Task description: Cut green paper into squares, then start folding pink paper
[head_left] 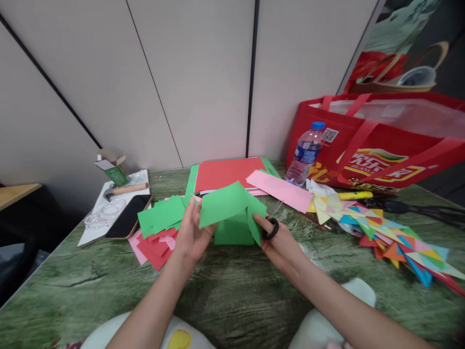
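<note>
above the tabletop (72, 291), the left grip (192, 231) held the left edge of a green sheet (225, 206), and the right grip (281, 246) pinched its bent right end, with black-handled scissors (271, 229) also looped in it. under the sheet, between the grips, more green paper (234, 235) showed. left of the left grip lay green pieces (163, 215) over red pieces (154, 249), then a phone (129, 216). beyond both grips were a red sheet (228, 173) and a pink strip (281, 190). right of the right grip spread multicoloured paper (381, 223); behind that stood a bottle (304, 157) and a red bag (381, 140).
</note>
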Demonstrator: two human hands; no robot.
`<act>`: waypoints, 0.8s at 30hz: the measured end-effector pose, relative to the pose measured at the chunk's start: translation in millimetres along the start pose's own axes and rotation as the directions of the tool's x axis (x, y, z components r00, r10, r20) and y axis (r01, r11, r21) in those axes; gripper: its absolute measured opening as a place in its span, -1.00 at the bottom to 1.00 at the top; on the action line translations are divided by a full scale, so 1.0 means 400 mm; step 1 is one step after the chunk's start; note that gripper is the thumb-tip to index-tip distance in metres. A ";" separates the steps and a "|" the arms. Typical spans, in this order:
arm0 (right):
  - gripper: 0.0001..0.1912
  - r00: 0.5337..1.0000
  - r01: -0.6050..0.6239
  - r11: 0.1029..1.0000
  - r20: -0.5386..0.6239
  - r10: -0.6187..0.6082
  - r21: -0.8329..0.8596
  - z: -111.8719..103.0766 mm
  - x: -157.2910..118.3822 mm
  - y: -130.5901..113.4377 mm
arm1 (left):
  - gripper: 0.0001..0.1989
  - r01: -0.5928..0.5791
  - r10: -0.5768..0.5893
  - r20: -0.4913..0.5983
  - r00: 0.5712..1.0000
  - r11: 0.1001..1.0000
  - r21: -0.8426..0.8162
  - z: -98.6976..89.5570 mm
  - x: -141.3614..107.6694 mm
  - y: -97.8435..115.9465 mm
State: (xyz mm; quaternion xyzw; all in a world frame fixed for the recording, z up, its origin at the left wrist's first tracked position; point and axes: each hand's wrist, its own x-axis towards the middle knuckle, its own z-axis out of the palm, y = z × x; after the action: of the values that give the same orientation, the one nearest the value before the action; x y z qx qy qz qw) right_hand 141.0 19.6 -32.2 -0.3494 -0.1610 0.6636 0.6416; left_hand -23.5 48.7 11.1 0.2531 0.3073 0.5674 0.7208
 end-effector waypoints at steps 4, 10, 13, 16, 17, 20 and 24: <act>-0.72 0.996 0.051 0.999 -0.069 -0.051 0.003 -0.007 0.011 0.002 | -0.51 0.041 -0.012 0.263 0.965 0.994 -0.105 0.011 -0.017 -0.001; -0.62 0.986 0.163 0.975 -0.010 -0.167 -0.152 0.004 -0.006 0.005 | -0.47 0.041 -0.083 0.461 0.884 0.994 0.101 0.009 -0.037 -0.036; -0.59 0.969 0.248 0.939 0.082 -0.235 -0.238 0.011 -0.015 0.006 | -0.50 0.033 -0.089 0.414 0.906 0.990 0.139 0.008 -0.040 -0.044; -0.59 0.965 0.255 0.921 0.131 -0.226 -0.295 0.014 -0.021 0.006 | -0.59 0.057 -0.097 0.264 0.960 0.986 0.158 0.013 -0.038 -0.039; -0.60 0.967 0.251 0.921 0.129 -0.222 -0.298 0.013 -0.022 0.005 | -0.64 0.057 -0.091 0.195 0.976 0.984 0.171 0.015 -0.035 -0.037; -0.62 0.974 0.224 0.938 0.080 -0.211 -0.264 0.011 -0.019 0.001 | -0.71 0.034 -0.035 0.002 0.999 0.975 0.220 0.017 -0.025 -0.032; -0.62 0.980 0.184 0.961 -0.039 -0.196 -0.207 0.004 -0.006 -0.005 | -0.69 0.041 0.002 -0.137 0.991 0.950 0.310 0.009 -0.012 -0.028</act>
State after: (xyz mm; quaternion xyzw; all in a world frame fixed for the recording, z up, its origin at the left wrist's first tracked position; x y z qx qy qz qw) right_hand 141.3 17.8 -28.9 -0.4153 -0.2414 0.5684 0.6680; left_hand -14.4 41.3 6.4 0.3216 0.4436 0.5204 0.6549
